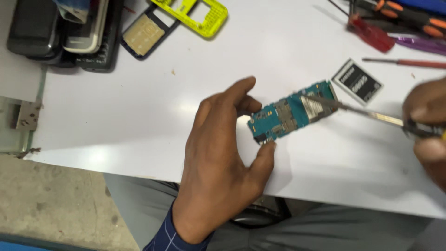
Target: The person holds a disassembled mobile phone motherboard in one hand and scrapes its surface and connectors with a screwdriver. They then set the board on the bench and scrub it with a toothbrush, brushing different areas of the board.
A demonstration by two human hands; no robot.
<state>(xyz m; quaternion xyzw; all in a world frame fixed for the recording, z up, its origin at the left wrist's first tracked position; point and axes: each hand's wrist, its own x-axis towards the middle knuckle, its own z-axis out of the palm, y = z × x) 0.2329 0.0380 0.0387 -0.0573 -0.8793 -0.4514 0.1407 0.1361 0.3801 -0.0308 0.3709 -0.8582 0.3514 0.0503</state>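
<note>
Head view: our left hand [218,158] pinches the blue circuit board [290,114] by its near end, flat on the white tabletop [139,107]. Our right hand [429,125] grips tweezers [371,115], tips touching the board's metal shield. A battery [357,81] lies just beyond.

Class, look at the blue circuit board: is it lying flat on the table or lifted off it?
Cannot tell for certain: the circuit board is pinched at one end by the left hand.
</note>
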